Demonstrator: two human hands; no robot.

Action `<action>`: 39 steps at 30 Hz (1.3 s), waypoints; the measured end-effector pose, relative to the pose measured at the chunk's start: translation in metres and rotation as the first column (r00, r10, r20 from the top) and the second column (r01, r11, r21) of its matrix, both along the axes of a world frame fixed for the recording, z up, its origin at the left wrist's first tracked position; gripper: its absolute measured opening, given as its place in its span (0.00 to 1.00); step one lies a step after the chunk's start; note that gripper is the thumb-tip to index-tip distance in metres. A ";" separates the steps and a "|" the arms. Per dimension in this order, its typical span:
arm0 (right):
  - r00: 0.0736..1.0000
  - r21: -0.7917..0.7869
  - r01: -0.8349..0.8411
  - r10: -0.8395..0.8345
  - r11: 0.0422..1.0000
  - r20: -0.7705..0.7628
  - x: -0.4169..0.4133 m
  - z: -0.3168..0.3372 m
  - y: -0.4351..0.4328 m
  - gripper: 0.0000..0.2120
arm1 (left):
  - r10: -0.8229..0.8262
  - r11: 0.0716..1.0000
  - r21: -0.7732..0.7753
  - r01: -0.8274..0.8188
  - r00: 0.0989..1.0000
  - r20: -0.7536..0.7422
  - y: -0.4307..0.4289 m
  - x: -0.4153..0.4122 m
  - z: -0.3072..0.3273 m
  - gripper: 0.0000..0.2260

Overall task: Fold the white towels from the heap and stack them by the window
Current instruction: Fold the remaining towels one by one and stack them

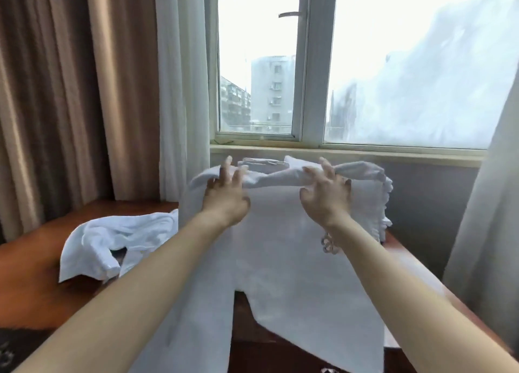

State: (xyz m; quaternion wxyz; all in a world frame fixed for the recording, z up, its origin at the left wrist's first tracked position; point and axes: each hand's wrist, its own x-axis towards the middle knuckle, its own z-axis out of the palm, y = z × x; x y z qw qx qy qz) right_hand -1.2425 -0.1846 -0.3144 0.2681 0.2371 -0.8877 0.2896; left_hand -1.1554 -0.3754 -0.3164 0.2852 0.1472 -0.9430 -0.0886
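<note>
**Head view: white towel held up before the window**

We see the towel (280,246) lifted over the wooden table (33,274). Its top edge is bunched between both hands, and the rest hangs down across the table's front edge. Our left hand (224,196) holds the edge near the left corner, with the thumb under the cloth and the fingers partly spread above it. Our right hand (325,198) grips the bunched edge with curled fingers, and a bracelet (330,243) sits at that wrist. Motion blur hides the exact finger contact.

The heap (112,240) of loose white towels lies on the table to the left, just beside the hanging cloth. A folded stack (264,163) shows behind the hands, under the windowsill (351,152). Brown curtains (56,92) and a sheer curtain (182,92) hang to the left of the window (309,64).
</note>
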 end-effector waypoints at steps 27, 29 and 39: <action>0.853 0.363 -0.306 0.084 0.880 0.516 -0.067 -0.177 0.142 0.25 | -0.369 0.929 0.148 0.338 0.831 0.416 0.108 -0.098 -0.135 0.13; 0.842 0.272 -0.302 0.122 0.914 0.526 -0.075 -0.172 0.149 0.19 | -0.367 0.930 0.143 0.338 0.852 0.373 0.111 -0.110 -0.133 0.13; 0.950 0.325 0.062 -0.156 0.944 0.270 -0.142 -0.140 0.121 0.12 | -0.255 0.953 -0.082 0.292 0.918 0.304 0.096 -0.175 -0.141 0.17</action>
